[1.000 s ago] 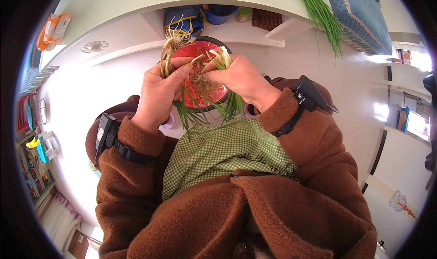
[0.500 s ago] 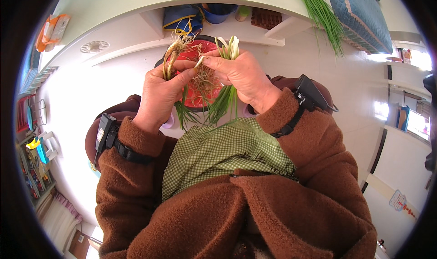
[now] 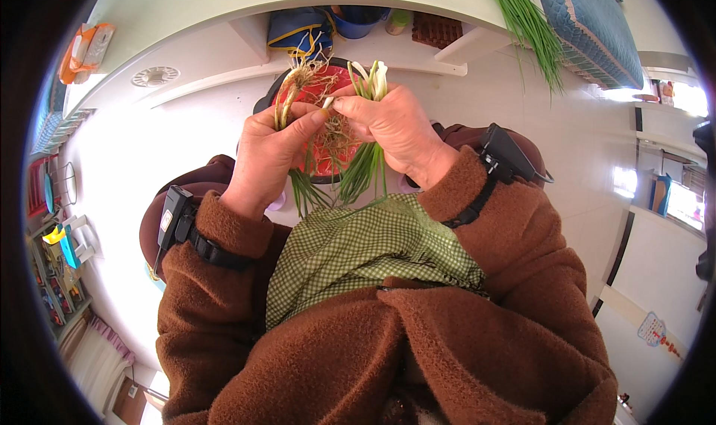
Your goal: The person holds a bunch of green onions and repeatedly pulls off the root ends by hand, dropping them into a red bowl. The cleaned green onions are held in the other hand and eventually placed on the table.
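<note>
Roots (image 3: 302,74) are sticking up from the stalks (image 3: 284,105) that my left grip (image 3: 272,143) is holding, fingers curled shut, at upper centre of the frame. To their right, my right grip (image 3: 401,124) is clasping a white-ended bunch (image 3: 378,85) firmly. A white stalk end (image 3: 328,102) is showing between my thumbs. Both fists are hovering over a red basin (image 3: 341,75); more greens (image 3: 522,22) are overhanging the bench (image 3: 224,3) at upper right.

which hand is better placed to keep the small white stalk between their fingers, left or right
Probably the right: the right hand holds the clean white-stemmed scallions, while the left hand holds the rooted scallions. Both hands meet at the stalk.
</note>
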The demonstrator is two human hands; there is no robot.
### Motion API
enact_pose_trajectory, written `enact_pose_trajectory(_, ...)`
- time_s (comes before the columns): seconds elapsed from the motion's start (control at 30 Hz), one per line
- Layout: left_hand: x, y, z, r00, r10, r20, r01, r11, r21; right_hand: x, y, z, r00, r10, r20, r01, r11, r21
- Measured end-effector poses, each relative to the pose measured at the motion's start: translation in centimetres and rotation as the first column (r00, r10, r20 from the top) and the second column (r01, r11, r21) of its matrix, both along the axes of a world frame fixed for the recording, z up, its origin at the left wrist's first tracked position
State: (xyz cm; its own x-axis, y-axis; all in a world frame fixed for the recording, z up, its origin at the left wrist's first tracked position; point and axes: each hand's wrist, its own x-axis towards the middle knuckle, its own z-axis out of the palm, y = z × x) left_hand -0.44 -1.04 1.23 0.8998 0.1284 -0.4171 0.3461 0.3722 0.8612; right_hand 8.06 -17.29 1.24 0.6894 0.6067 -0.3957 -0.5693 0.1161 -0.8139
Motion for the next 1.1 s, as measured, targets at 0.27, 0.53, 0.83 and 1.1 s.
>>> enact_pose_trajectory(0.27,0.2,-0.1,-0.3,0.999,0.033,-0.009,-0.034,0.986,-0.166,0.0,0.0,0.0,0.998,0.049,-0.042,-0.049,0.999,0.007)
enact_pose_trajectory(0.53,0.3,0.6,-0.7,0.994,0.107,-0.021,-0.109,0.980,-0.167,0.5,-0.5,-0.1,0.999,0.039,-0.022,-0.040,0.998,-0.043)
enact_pose_trajectory(0.83,0.3,1.0,-0.4,0.995,0.097,-0.034,-0.101,0.980,-0.170,0.5,-0.2,-2.3,0.986,0.077,0.147,-0.037,0.966,-0.257)
enact_pose_trajectory(1.1,0.3,0.8,-0.6,0.991,0.078,-0.111,-0.102,0.967,-0.235,0.4,0.1,-2.1,0.977,0.070,0.202,-0.023,0.974,-0.227)
